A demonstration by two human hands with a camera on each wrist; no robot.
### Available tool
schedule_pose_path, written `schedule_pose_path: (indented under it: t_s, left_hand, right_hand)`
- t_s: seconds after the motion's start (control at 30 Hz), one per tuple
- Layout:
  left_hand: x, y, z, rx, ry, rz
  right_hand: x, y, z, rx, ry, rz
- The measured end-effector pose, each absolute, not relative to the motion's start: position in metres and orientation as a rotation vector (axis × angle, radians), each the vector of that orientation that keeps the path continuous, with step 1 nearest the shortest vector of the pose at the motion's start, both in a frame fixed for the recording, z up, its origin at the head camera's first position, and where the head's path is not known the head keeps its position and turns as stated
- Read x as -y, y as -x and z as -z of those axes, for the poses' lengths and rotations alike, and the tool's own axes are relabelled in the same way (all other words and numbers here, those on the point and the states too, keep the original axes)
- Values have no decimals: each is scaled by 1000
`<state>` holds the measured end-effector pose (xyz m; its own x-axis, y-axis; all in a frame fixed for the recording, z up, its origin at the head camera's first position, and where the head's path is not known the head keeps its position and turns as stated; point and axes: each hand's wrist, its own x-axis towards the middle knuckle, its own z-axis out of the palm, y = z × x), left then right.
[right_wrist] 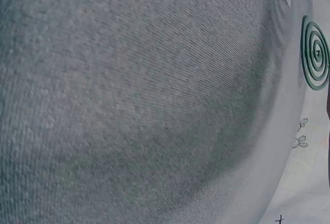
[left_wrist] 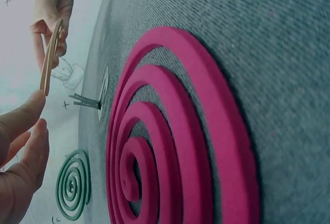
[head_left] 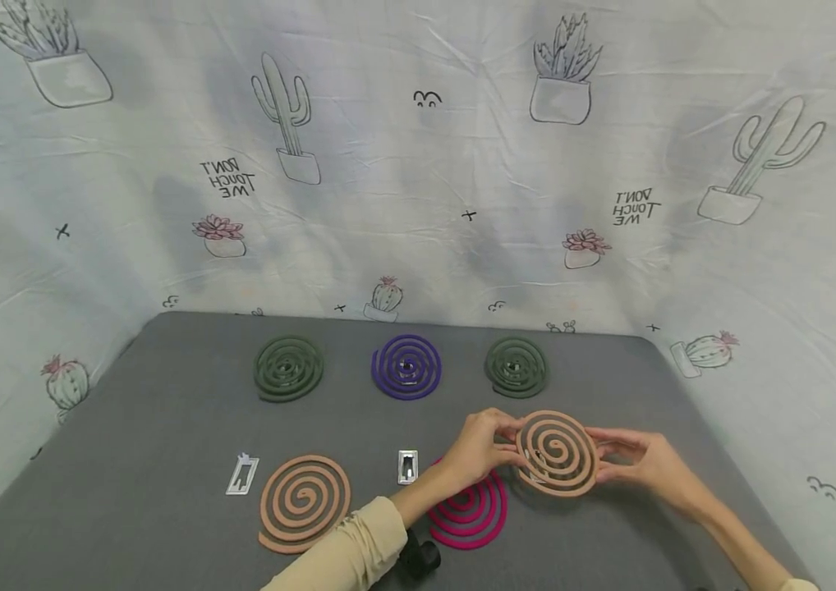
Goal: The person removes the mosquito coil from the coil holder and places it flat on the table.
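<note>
A tan mosquito coil (head_left: 556, 446) is held up off the table between both hands, its spiral face toward the head camera. My left hand (head_left: 479, 447) pinches its left rim with thumb and fingers. On the opposite rim, my right hand (head_left: 647, 469) grips it the same way. Seen edge-on in the left wrist view, the coil (left_wrist: 50, 62) spans the two hands. Behind it, a metal coil stand (head_left: 536, 466) is partly hidden. Under the left forearm lies a magenta coil (left_wrist: 198, 131), part of it covered in the head view.
Another tan coil (head_left: 305, 494) lies front left. Two metal stands (head_left: 243, 474) (head_left: 407, 466) rest mid-table. Along the back sit a green coil (head_left: 288, 368), a purple coil (head_left: 406, 367) and a second green coil (head_left: 517, 367), on stands. Printed cloth (head_left: 418, 164) borders the grey table (head_left: 167, 410).
</note>
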<state>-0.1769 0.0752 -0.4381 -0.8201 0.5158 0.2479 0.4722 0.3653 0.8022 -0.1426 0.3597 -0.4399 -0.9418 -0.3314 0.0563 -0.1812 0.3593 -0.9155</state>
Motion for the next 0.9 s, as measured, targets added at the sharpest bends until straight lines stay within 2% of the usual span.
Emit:
schedule_pose_path:
  t_s: [0.9]
  left_hand:
    - [-117, 161, 426, -2489, -904, -1555]
  right_hand:
    - [-410, 136, 427, -2252, 422, 1666]
